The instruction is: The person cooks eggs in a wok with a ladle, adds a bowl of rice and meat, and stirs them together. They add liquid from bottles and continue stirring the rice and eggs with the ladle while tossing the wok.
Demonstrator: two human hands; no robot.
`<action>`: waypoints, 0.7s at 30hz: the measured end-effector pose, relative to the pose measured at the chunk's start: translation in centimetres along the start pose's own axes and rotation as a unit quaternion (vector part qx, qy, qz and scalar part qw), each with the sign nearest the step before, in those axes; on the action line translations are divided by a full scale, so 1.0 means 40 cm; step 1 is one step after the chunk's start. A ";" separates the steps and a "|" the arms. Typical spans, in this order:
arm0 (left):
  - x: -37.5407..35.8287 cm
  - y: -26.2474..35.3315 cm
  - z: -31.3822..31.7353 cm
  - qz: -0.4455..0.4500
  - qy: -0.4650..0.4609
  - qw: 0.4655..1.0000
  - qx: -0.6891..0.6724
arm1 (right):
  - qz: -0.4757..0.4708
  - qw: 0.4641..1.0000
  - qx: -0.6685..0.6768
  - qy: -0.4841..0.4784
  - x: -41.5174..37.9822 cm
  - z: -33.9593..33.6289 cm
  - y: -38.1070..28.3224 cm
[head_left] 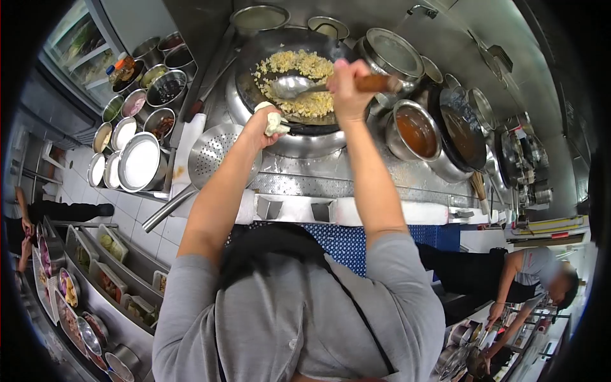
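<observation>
A large dark wok (245, 70) sits on the stove with yellow, crumbly food (302, 62) spread inside it. My right hand (348, 89) is wrapped round the wooden handle of a metal ladle (293, 87). The ladle's bowl rests among the food near the wok's middle. My left hand (259, 130) is closed on a crumpled pale cloth (275, 122) at the wok's near left rim. A perforated strainer (213, 153) lies below my left forearm, its handle pointing to the lower left.
Left of the stove stand bowls of ingredients, including a large white-filled one (140, 162). Right of the wok are a pot of reddish-brown liquid (417, 130) and a second dark wok (461, 127). Co-workers (534, 274) stand at lower right and far left.
</observation>
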State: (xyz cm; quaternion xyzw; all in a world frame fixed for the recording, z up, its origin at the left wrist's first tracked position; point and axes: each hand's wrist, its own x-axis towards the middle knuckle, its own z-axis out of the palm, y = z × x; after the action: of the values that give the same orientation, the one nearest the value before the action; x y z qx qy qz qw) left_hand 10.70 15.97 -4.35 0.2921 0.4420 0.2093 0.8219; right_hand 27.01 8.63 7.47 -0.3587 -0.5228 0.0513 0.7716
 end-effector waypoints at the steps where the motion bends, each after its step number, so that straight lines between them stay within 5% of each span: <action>1: -0.001 -0.012 -0.005 -0.014 -0.003 1.000 0.001 | -0.007 1.000 -0.001 0.023 -0.037 -0.018 0.070; 4: -0.022 -0.013 0.000 -0.009 0.001 1.000 0.007 | -0.042 0.995 -0.053 0.067 0.097 -0.027 0.149; 6: -0.014 -0.011 -0.002 -0.019 -0.002 1.000 0.007 | 0.101 0.985 -0.012 0.137 0.168 0.033 -0.065; 9: -0.017 -0.017 -0.001 -0.012 -0.014 1.000 -0.004 | 0.067 0.994 0.088 0.014 0.058 0.000 -0.165; 12: -0.019 -0.019 -0.004 0.001 -0.018 1.000 -0.019 | 0.001 0.995 -0.006 0.104 -0.101 0.001 0.009; 15: -0.003 -0.022 -0.012 -0.020 -0.020 1.000 -0.001 | 0.040 0.997 -0.052 0.044 0.059 -0.020 0.093; 16: -0.003 -0.017 -0.009 -0.026 -0.023 0.999 0.002 | 0.052 0.992 -0.051 0.101 0.122 0.019 0.010; 19: -0.016 -0.018 -0.011 -0.015 -0.036 0.999 -0.008 | 0.083 0.993 0.011 0.081 0.134 -0.010 -0.172; 21: -0.012 -0.021 -0.007 -0.015 -0.033 0.999 -0.016 | 0.057 0.994 0.000 0.097 0.042 -0.045 -0.127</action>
State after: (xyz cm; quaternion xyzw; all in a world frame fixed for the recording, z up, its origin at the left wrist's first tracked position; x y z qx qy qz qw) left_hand 10.28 15.14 -4.75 0.2790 0.4161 0.1942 0.8434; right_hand 27.79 4.77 11.49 -0.3909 -0.4240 0.0604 0.8148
